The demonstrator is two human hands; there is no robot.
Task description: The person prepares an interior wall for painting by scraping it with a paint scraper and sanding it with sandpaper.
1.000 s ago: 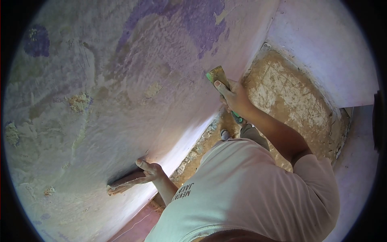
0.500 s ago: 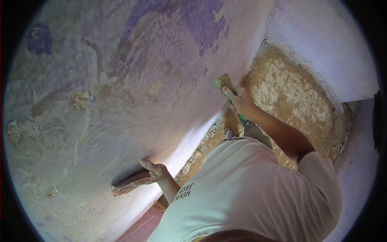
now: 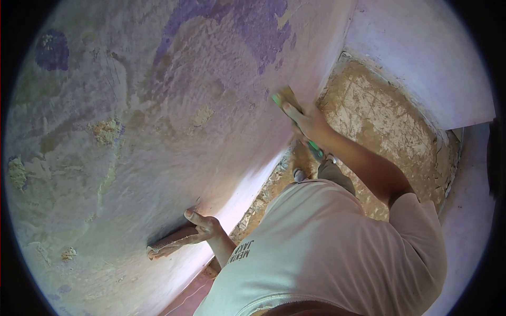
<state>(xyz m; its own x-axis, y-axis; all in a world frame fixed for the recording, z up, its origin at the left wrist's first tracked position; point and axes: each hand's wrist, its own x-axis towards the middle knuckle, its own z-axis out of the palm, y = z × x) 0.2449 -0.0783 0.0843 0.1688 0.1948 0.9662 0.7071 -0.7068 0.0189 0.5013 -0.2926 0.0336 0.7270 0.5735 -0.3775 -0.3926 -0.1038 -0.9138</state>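
My right hand (image 3: 312, 124) grips a long green tool (image 3: 287, 98) with a flat tan face at its upper end. Its green lower end shows below my fingers, and the tan end is close to the patchy wall (image 3: 158, 174). Lower down, my left hand (image 3: 206, 226) is against the same wall with the thumb pointing up. Under its fingers is a flat reddish-brown piece (image 3: 174, 240) with a pale, dusty edge, like a folded sheet. Most of that hand's fingers are hidden behind the piece.
Purple paint patches (image 3: 258, 31) and rough chipped spots (image 3: 107, 130) mark the wall. A dusty brown floor (image 3: 379, 121) lies to the right, with rubble (image 3: 253, 205) along the wall's foot. A pale second wall (image 3: 421, 58) meets it at the corner. My feet stand near the wall.
My right hand and the green tool have moved slightly up and left along the wall, with some motion blur. My left hand is almost where it was.
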